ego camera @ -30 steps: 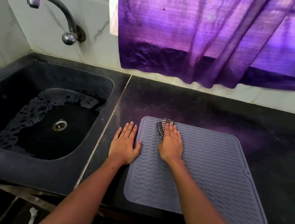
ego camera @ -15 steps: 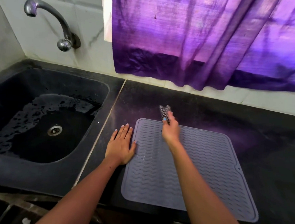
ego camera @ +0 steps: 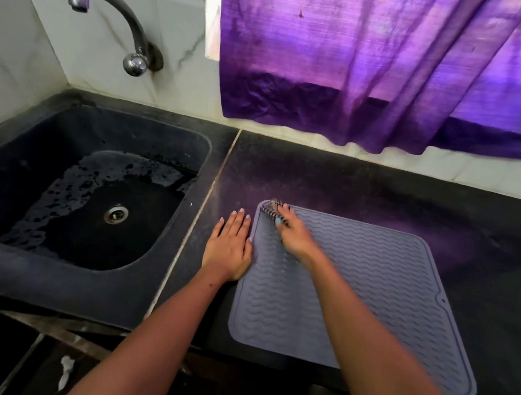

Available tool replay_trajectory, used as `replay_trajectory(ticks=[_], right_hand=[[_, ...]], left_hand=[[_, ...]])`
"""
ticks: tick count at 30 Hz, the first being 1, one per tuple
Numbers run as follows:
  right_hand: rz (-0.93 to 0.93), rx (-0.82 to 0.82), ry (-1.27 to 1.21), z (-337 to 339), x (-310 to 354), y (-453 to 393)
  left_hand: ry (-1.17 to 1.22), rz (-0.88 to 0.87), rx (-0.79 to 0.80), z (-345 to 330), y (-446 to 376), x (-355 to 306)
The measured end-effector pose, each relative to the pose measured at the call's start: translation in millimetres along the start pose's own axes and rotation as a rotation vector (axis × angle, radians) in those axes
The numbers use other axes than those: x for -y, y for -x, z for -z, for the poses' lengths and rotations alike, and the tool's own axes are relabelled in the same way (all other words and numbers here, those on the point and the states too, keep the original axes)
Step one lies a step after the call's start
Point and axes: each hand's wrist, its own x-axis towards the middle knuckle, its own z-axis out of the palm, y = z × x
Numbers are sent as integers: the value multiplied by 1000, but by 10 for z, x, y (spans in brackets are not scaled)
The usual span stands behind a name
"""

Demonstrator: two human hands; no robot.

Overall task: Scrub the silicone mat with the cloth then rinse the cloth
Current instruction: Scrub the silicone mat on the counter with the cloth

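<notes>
At the far left we see a dark stone sink (ego camera: 5, 258) sunk into the counter, its basin wet in patches around a metal drain (ego camera: 116, 214). Above it a curved metal tap (ego camera: 111, 14) comes out of the pale marbled wall tiles (ego camera: 86, 59), its spout over the left part of the basin.

Right of the sink, past a pale seam, lies the black countertop (ego camera: 363, 186). Our left hand (ego camera: 228, 248) rests flat on it, palm down and fingers straight and together, holding nothing; its thumb side lies just against the left edge of the silicone mat (ego camera: 370, 293).

The mat is grey with wavy ridges and lies flat on the counter near its front edge. Our right hand (ego camera: 293, 234) is over the mat's far left corner, blurred. Its fingers are curled around a small checked cloth (ego camera: 270, 209), which pokes out past the fingertips and touches the mat at that corner.

Above the counter, from the middle to the right edge, a purple curtain (ego camera: 372, 66) hangs down to just above the white tiled ledge (ego camera: 472, 179).
</notes>
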Motion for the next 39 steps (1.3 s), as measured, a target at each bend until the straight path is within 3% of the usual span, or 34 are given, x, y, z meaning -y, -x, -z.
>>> replay_trajectory(ticks=[2, 3, 7, 10, 14, 17, 19, 21, 23, 25, 27, 30, 34, 39], right_hand=[[-94, -98, -309, 112, 61, -8], [-123, -166, -300, 146, 65, 8], [-34, -241, 212, -26, 37, 304], [61, -232, 464, -397, -8, 663], [101, -216, 601, -561, -142, 735], [121, -92, 597, -426, -146, 647], [103, 4, 511, -328, -114, 574], [35, 41, 203, -215, -58, 493], [-133, -44, -278, -35, 53, 490], [-249, -218, -475, 159, 82, 528], [-228, -322, -184, 302, 31, 618], [-116, -304, 328, 308, -72, 905], [-66, -172, 549, -15, -407, 1146], [-36, -129, 550, -4, -533, 1100]], left_hand=[[4, -1, 4, 8, 13, -3], [2, -3, 7, 11, 21, -5], [-10, 2, 9, 15, 27, -11], [-22, -3, -12, 9, 26, -8], [-5, -4, -38, -15, 23, -8], [4, -2, -29, -9, 19, -9], [13, 12, -27, -10, 41, -19], [23, 29, -27, 5, 60, -24], [30, 22, 5, 30, 66, -2], [61, 19, 84, 64, 78, 13], [74, 28, 123, 69, 110, 0], [21, 34, 109, 38, 195, -46], [-1, 40, 73, 9, 215, -61], [-2, 44, 14, -45, 206, -66]])
